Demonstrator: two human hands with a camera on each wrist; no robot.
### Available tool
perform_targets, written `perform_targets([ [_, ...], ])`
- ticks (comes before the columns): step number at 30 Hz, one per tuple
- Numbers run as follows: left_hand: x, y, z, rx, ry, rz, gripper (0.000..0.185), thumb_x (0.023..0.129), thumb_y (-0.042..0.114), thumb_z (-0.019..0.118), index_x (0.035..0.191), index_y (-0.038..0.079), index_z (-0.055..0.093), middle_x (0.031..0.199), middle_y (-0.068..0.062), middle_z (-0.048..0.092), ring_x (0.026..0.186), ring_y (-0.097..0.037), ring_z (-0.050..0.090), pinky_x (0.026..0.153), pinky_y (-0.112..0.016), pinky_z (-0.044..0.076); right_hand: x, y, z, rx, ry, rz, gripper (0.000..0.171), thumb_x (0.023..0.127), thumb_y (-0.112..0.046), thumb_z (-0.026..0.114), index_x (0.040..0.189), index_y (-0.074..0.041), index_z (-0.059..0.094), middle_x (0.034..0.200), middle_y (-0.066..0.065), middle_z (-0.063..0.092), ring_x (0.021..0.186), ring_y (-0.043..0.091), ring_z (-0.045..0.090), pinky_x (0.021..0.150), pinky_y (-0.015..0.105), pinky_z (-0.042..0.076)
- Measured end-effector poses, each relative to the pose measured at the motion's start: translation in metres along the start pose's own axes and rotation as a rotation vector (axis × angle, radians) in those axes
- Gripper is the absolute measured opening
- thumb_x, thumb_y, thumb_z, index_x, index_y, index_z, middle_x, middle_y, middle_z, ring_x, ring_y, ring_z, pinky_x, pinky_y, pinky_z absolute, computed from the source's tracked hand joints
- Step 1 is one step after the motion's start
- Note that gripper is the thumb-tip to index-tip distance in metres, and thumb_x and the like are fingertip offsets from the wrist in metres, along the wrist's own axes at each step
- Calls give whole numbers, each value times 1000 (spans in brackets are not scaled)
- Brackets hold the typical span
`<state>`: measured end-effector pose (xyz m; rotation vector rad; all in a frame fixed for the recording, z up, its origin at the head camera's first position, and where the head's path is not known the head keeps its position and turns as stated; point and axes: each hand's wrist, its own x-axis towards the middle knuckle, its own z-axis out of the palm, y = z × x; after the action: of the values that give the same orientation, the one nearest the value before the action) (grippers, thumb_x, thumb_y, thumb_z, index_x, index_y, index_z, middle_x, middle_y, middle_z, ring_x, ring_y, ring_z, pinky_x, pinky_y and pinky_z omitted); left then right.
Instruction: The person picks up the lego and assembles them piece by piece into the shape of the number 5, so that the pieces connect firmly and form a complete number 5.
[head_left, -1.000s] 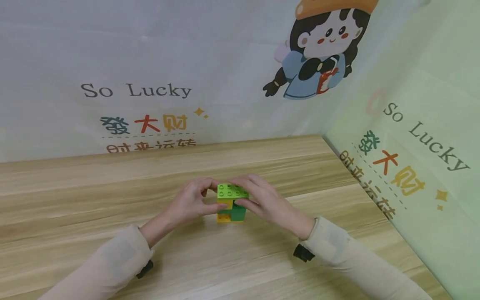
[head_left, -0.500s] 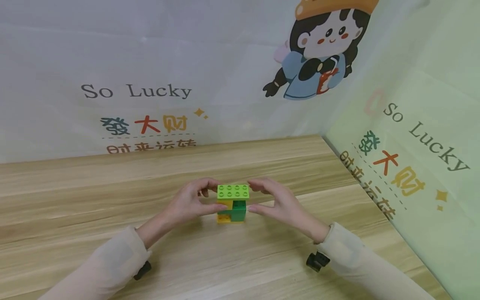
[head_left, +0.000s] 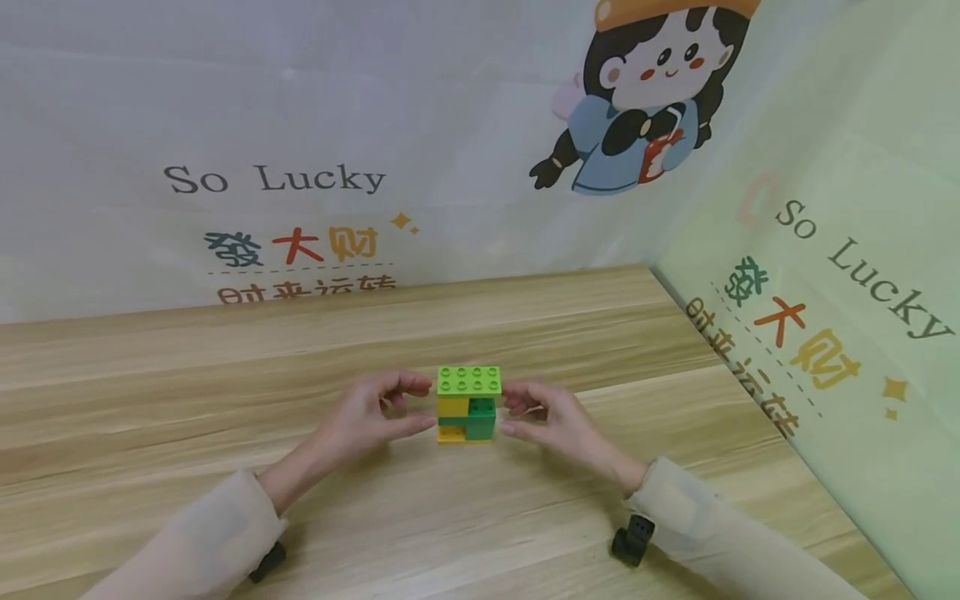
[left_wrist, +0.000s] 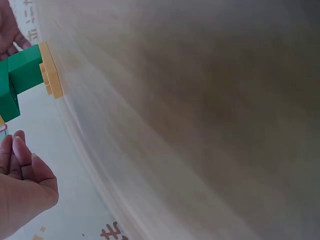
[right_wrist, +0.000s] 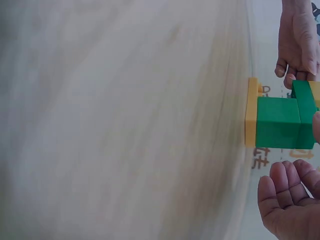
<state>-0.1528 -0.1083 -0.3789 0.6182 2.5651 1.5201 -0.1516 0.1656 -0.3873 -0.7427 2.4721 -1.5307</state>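
Note:
A small stack of toy building bricks [head_left: 480, 425] stands upright on the wooden table. Its top is a light green studded piece [head_left: 469, 381]. Below that come a yellow brick [head_left: 452, 407], darker green bricks [right_wrist: 278, 122] and a thin yellow plate [left_wrist: 51, 70] at the bottom. Just left of the stack is my left hand [head_left: 371, 412], thumb and fingers loosely bent, holding nothing. My right hand [head_left: 551, 417] hovers close on the opposite side with its fingers loosely curled around nothing. Both wrist views show a gap between the near hand and the bricks.
The wooden table [head_left: 420, 533] reaches back to a pale printed wall cloth [head_left: 450, 183]. A second printed cloth [head_left: 862, 208] borders the table's right edge. Small black devices sit under both wrists, such as the right wrist device [head_left: 633, 540].
My right hand has let go of the stack and drawn off to the right. My left hand has then released it and shifted slightly left. The stack stays standing in place.

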Motion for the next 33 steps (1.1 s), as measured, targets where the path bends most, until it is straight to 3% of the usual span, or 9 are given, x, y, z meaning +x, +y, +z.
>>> perform_targets([
  [15,0,5,10,-14,57,-18,36,77,19,77,107,3,65,100,-10,67,78,-16,52,61,-22,45,6,2,13,26,36,48,35,82,-4,70,111,9,58,98,18,63,86,17,58,75,23,51],
  [20,0,5,13,23,79,-11,32,77,18,77,104,5,66,93,-9,67,76,-14,52,60,-22,44,7,1,15,35,51,45,32,82,-3,70,109,9,59,96,18,63,85,14,57,73,22,51],
  [33,2,7,15,45,99,9,30,76,15,78,103,8,67,95,-5,69,77,-13,54,65,-22,46,7,1,15,26,62,31,30,81,-3,70,107,8,60,94,17,63,83,13,58,72,21,52],
])
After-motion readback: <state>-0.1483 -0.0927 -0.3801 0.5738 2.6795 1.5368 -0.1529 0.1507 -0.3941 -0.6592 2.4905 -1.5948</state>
